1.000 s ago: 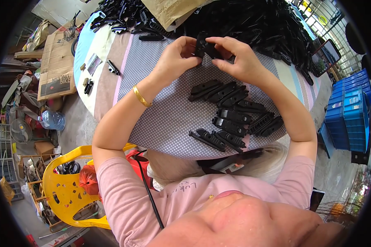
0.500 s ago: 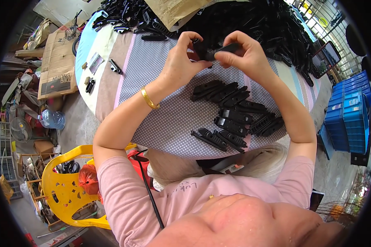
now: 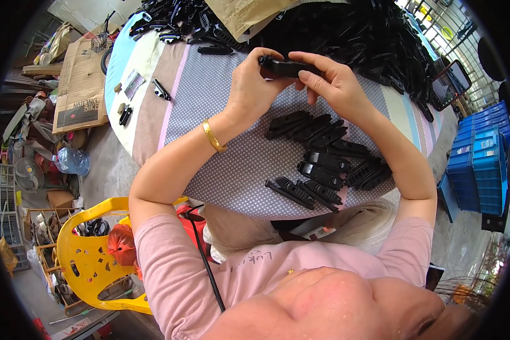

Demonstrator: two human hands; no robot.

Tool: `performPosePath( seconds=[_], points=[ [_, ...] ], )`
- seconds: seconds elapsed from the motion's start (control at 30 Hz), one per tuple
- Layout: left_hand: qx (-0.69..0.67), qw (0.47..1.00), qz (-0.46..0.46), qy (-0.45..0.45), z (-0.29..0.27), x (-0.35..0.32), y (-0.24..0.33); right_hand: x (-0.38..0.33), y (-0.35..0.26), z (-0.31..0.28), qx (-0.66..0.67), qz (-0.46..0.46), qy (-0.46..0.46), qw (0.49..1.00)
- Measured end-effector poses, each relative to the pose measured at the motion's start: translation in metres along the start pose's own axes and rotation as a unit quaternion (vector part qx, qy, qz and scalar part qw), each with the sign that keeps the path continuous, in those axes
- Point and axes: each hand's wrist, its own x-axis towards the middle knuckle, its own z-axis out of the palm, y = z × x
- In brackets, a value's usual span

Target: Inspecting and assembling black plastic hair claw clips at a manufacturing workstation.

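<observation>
Over the far middle of the table, a long black plastic part (image 3: 289, 68) is held level between both hands. My left hand (image 3: 254, 86) is closed on its left end, thumb below. My right hand (image 3: 335, 84) pinches the right end between thumb and fingers. Whether it is one piece or two fitted together I cannot tell. Nearer me, below the hands, several similar black plastic parts (image 3: 322, 161) lie in a loose cluster on the dotted tablecloth (image 3: 232, 175). Beyond the hands spreads a big heap of black parts (image 3: 345, 34).
Brown paper (image 3: 243, 14) lies on the heap. A phone (image 3: 452, 82) stands at the table's right edge. Small black pieces (image 3: 160, 89) rest at the left. Blue crates (image 3: 476, 153) stand on the floor to the right, a yellow chair (image 3: 90, 255) to the left.
My hands have come together. Half a second ago each held its own black piece with ends close; now both grip one long black shape, turned level.
</observation>
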Motion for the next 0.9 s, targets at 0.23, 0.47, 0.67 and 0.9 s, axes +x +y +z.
performPosePath(
  seconds=[0.23,0.47,0.67,0.9],
  points=[
    [-0.241,0.964,-0.084,-0.073,-0.005,-0.005,0.013,-0.001,0.005,-0.003,0.003,0.015,0.020,1.000],
    [-0.250,0.959,-0.109,-0.080,-0.010,-0.001,0.011,-0.003,0.009,-0.001,-0.104,-0.044,0.057,0.992],
    [-0.171,0.983,-0.038,-0.061,-0.015,0.003,0.006,-0.003,0.000,-0.007,-0.276,-0.098,0.090,0.952],
    [-0.087,0.990,-0.010,-0.114,-0.015,0.003,0.010,0.003,0.005,-0.021,-0.281,-0.112,-0.003,0.953]
  ],
)
